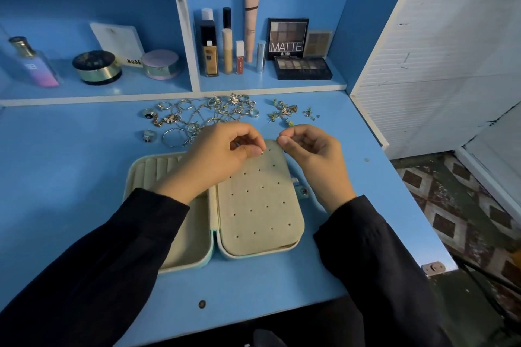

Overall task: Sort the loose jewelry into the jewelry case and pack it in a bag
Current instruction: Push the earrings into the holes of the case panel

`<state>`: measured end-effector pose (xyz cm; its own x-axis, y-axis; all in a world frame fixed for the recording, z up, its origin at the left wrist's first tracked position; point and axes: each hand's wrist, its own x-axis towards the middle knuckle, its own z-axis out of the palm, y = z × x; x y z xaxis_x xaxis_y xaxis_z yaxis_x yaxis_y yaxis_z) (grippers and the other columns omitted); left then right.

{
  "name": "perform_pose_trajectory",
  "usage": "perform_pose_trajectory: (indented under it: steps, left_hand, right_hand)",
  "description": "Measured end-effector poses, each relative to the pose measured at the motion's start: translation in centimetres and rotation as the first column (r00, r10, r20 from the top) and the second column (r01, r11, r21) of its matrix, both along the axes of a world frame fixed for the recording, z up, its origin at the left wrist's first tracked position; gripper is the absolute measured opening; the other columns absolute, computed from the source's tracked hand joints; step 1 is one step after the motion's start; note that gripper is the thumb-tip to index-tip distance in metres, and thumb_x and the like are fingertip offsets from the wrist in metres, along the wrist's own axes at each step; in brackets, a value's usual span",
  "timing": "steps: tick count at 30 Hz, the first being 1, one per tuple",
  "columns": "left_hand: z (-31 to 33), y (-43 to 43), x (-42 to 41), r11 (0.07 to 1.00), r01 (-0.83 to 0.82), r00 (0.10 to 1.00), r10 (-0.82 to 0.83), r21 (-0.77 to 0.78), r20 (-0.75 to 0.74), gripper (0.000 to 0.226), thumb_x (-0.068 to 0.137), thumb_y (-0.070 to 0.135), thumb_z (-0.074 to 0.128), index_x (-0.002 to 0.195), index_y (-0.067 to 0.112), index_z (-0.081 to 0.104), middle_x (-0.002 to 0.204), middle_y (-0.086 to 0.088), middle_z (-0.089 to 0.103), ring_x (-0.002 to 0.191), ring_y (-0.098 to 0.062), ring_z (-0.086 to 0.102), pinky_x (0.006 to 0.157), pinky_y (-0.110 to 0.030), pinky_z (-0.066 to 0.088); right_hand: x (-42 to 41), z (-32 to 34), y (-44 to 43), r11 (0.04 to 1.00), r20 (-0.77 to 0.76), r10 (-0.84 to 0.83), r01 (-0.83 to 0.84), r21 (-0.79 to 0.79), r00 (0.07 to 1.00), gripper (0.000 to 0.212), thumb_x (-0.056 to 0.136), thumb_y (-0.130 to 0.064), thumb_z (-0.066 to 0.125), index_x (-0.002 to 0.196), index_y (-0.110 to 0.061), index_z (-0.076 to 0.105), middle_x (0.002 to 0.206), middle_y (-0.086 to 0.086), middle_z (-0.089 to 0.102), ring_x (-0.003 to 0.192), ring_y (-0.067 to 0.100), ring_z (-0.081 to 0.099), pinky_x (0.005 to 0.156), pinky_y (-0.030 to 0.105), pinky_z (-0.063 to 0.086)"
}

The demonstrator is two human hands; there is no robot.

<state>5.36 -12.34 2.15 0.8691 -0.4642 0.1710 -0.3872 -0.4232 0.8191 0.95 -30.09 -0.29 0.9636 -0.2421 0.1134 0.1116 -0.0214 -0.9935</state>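
Note:
An open cream jewelry case [253, 217] lies on the blue desk [70, 177]. Its right half is a flap dotted with small holes; its left half has ring rolls [153, 169] and a tray. My left hand [217, 158] pinches a tiny stud earring [262, 153] against the flap's top edge. My right hand [313, 152] hovers just right of it with fingertips pinched together, on something too small to make out. Loose rings, chains and bangles [197, 117] lie in a heap behind the case, and small green earrings [284, 113] lie to their right.
Cosmetics stand on the shelf behind: foundation bottles [210, 48], eyeshadow palettes [303, 67], powder compacts [97, 66] and a perfume bottle [32, 63]. The desk's right edge drops to a patterned floor [465, 214]. A white slatted panel [439, 51] stands at the right.

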Motion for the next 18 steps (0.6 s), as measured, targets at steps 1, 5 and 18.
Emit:
perform_pose_trajectory:
  steps: [1,5,18]
  left_hand:
    - [0.06,-0.02,-0.05,1.000,-0.002,1.000,0.002,-0.003,0.003,0.022,0.084,0.007,0.073,0.079,0.028,0.070,0.082,0.010,0.071,0.079,-0.004,0.063,0.082,-0.027,0.051]
    - [0.26,-0.01,0.08,1.000,0.010,1.000,-0.010,-0.029,-0.005,0.021,0.084,0.006,0.072,0.079,0.027,0.071,0.083,0.005,0.071,0.080,-0.009,0.063,0.082,-0.029,0.050]
    - [0.31,0.30,0.39,0.987,0.022,1.000,-0.019,-0.161,0.018,0.018,0.084,0.008,0.074,0.086,0.025,0.072,0.090,0.004,0.072,0.085,-0.013,0.065,0.086,-0.033,0.054]
  right_hand:
    - [-0.05,0.07,0.02,0.999,0.014,0.008,-0.008,0.031,1.000,0.004,0.087,-0.008,0.070,0.084,-0.011,0.069,0.082,0.005,0.067,0.080,0.015,0.061,0.078,0.026,0.051]
    - [-0.07,0.23,-0.01,0.995,0.057,0.040,-0.045,0.088,0.998,0.003,0.087,-0.005,0.068,0.087,-0.009,0.069,0.085,0.006,0.068,0.084,0.017,0.062,0.086,0.031,0.052]
    - [0.37,0.44,0.41,0.965,0.131,0.122,-0.148,0.215,0.984,0.005,0.088,-0.002,0.065,0.091,-0.005,0.068,0.090,0.012,0.067,0.086,0.021,0.063,0.088,0.032,0.049]
